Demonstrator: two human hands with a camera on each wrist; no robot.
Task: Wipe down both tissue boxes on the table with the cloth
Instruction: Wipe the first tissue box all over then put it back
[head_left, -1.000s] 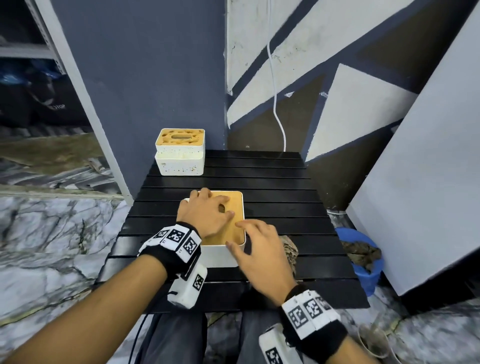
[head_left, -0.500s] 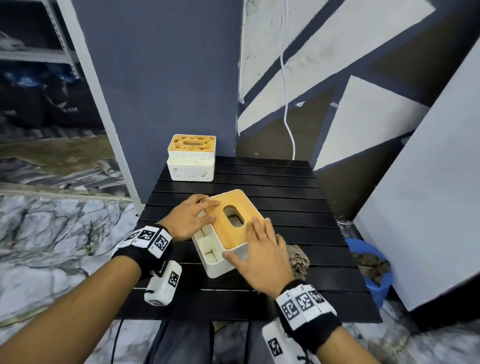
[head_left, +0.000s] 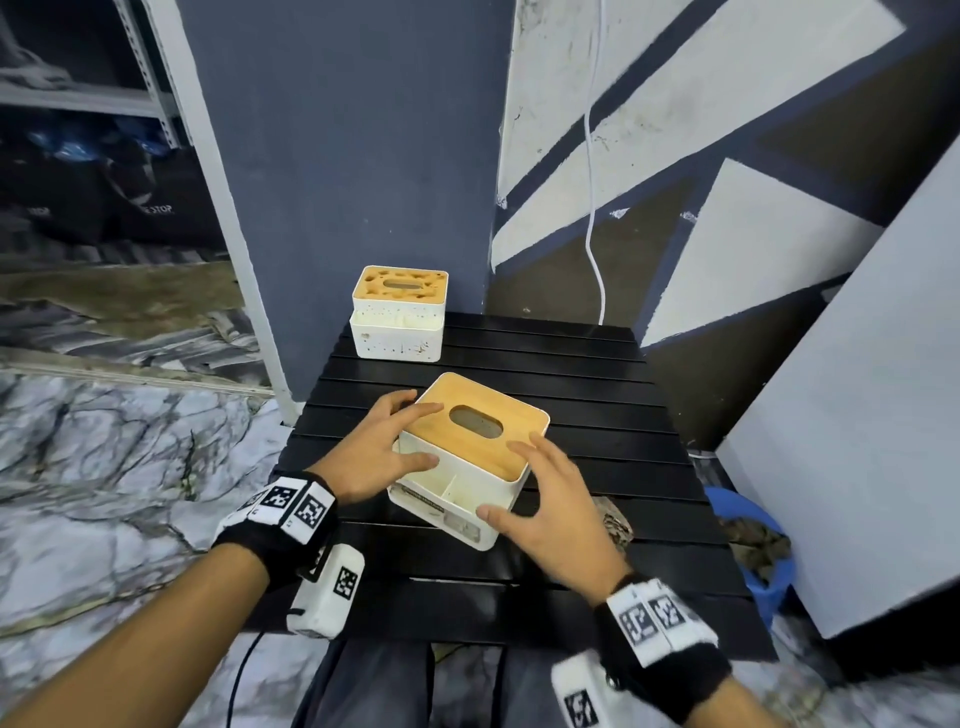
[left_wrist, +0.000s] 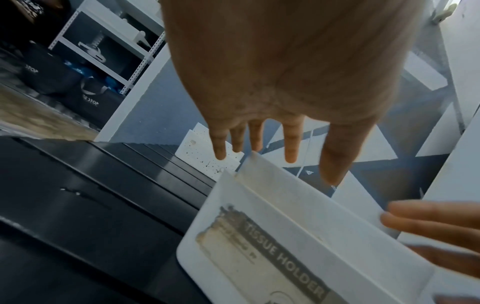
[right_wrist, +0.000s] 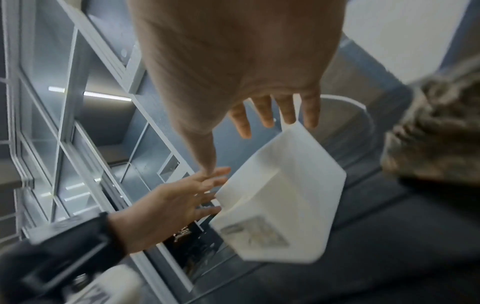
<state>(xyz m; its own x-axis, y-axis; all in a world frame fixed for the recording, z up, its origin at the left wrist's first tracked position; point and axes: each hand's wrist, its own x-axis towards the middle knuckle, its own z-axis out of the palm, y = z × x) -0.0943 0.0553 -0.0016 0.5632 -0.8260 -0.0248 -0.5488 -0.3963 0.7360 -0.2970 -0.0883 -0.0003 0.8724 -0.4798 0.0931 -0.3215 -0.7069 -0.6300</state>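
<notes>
The near tissue box (head_left: 470, 457), white with a wooden lid, sits turned at an angle in the middle of the black slatted table (head_left: 587, 415). My left hand (head_left: 395, 441) touches its left side with straight, spread fingers; the thumb lies by the open compartments. My right hand (head_left: 530, 483) is spread over its right front corner, with the thumb at the front wall. The left wrist view shows the box's "TISSUE HOLDER" label (left_wrist: 283, 244). A second, speckled tissue box (head_left: 399, 314) stands at the far left corner. The mottled cloth (head_left: 615, 519) lies on the table to the right, partly hidden by my right hand.
A blue bucket (head_left: 748, 551) with dark rags sits on the floor right of the table. A grey wall (head_left: 337, 182) rises behind the far box, and a white cable (head_left: 592, 208) hangs down it. A large white panel (head_left: 857, 415) leans at the right.
The near box has been turned from square to diagonal, its compartment side now towards me. My left hand slid off the lid to the box's left side; my right hand moved along the right front corner.
</notes>
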